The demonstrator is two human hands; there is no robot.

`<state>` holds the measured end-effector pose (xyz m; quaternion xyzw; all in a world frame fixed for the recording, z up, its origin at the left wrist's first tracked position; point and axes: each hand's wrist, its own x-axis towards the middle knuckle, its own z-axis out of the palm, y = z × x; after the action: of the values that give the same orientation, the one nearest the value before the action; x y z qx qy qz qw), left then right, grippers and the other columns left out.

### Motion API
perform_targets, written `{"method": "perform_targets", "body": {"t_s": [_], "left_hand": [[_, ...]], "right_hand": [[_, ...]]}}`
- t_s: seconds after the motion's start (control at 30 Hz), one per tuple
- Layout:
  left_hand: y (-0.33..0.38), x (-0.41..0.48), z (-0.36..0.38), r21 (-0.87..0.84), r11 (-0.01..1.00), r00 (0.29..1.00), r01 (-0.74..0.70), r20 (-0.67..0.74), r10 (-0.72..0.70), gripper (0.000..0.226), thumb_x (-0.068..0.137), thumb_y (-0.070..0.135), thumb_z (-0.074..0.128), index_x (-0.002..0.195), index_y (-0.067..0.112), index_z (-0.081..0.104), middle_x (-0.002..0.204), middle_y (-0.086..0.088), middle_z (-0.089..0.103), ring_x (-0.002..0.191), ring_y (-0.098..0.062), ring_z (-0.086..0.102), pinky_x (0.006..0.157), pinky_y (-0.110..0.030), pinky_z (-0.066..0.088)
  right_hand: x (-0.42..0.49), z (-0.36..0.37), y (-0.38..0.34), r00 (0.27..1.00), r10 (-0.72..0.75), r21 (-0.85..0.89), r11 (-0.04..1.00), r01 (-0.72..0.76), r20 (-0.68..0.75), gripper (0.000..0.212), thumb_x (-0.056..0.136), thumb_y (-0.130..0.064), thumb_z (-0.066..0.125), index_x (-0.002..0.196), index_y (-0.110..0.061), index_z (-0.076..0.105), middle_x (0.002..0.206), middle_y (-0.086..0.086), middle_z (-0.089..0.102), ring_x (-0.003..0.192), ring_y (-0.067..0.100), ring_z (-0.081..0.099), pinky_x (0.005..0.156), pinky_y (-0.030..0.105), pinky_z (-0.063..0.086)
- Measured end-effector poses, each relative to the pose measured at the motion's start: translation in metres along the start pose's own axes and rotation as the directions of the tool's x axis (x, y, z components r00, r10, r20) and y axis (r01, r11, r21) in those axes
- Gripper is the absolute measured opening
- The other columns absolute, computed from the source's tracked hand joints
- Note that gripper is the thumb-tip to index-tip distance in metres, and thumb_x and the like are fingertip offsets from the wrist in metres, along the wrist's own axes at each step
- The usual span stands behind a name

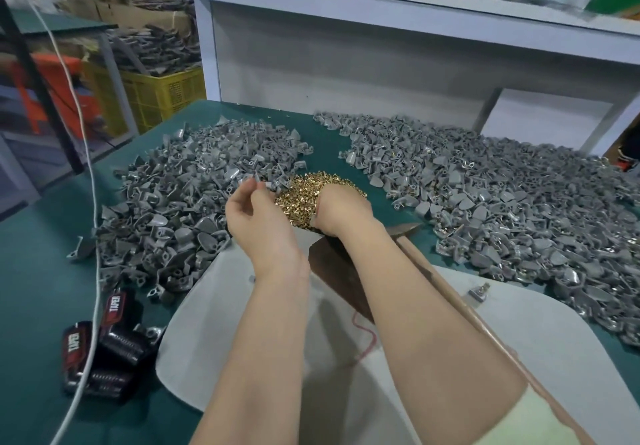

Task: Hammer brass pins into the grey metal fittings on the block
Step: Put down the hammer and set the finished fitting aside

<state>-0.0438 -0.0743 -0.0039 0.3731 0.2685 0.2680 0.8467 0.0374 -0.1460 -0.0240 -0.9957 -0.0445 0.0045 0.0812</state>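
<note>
My left hand [256, 216] pinches one grey fitting [258, 179] at its fingertips, just beyond the far side of the block [330, 264]. My right hand [341, 209] is buried in the brass pins [301, 195], fingers hidden, so I can't tell their grip. I should pick a single pin, then seat both squarely on the block.

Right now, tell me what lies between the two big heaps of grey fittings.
Head view: the pile of brass pins lies between the left heap and the right heap, the right hand on it; farther back, bare green tabletop.
</note>
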Motion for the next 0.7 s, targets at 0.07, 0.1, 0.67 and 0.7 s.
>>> {"method": "perform_targets", "body": {"t_s": [0.07, 0.1, 0.67, 0.7], "left_hand": [[-0.001, 0.0, 0.0, -0.003, 1.0, 1.0, 0.004, 0.007, -0.004, 0.021, 0.096, 0.007, 0.044, 0.09, 0.025, 0.053, 0.095, 0.008, 0.059, 0.084, -0.001, 0.055, 0.087, -0.024, 0.043], [-0.001, 0.0, 0.0, -0.008, 1.0, 1.0, 0.001, 0.011, -0.001, 0.022, 0.096, 0.007, 0.043, 0.09, 0.025, 0.053, 0.096, 0.007, 0.059, 0.084, -0.001, 0.056, 0.087, -0.023, 0.043], [0.019, 0.03, -0.016, -0.239, 0.958, 0.966, -0.158, -0.237, 0.101, 0.024, 0.093, -0.002, 0.036, 0.089, 0.017, 0.051, 0.102, -0.007, 0.055, 0.086, -0.017, 0.049, 0.078, -0.027, 0.038], [0.018, 0.03, -0.016, -0.232, 0.96, 0.964, -0.156, -0.246, 0.098, 0.025, 0.093, -0.002, 0.036, 0.088, 0.018, 0.051, 0.1, -0.006, 0.056, 0.086, -0.017, 0.05, 0.078, -0.026, 0.039]], "right_hand": [[0.004, 0.0, 0.0, 1.0, -0.021, 0.009, 1.0, 0.021, 0.016, 0.022, 0.086, -0.019, 0.06, 0.104, -0.01, 0.065, 0.112, 0.009, 0.064, 0.103, 0.029, 0.06, 0.081, 0.032, 0.046], [0.006, -0.001, 0.002, 1.0, -0.024, 0.06, 0.998, 0.024, 0.003, 0.02, 0.086, -0.02, 0.061, 0.102, -0.009, 0.066, 0.109, 0.009, 0.065, 0.099, 0.028, 0.061, 0.08, 0.032, 0.047], [-0.01, -0.012, -0.064, 0.939, -0.338, 0.197, 0.927, 0.319, 0.07, 0.042, 0.091, -0.007, 0.054, 0.131, -0.02, 0.053, 0.131, 0.007, 0.056, 0.112, 0.024, 0.055, 0.092, 0.029, 0.043], [-0.008, -0.004, -0.073, 0.94, -0.325, 0.182, 0.936, 0.303, 0.107, 0.039, 0.092, -0.007, 0.051, 0.13, -0.018, 0.054, 0.133, 0.01, 0.053, 0.114, 0.027, 0.054, 0.096, 0.032, 0.044]]}}
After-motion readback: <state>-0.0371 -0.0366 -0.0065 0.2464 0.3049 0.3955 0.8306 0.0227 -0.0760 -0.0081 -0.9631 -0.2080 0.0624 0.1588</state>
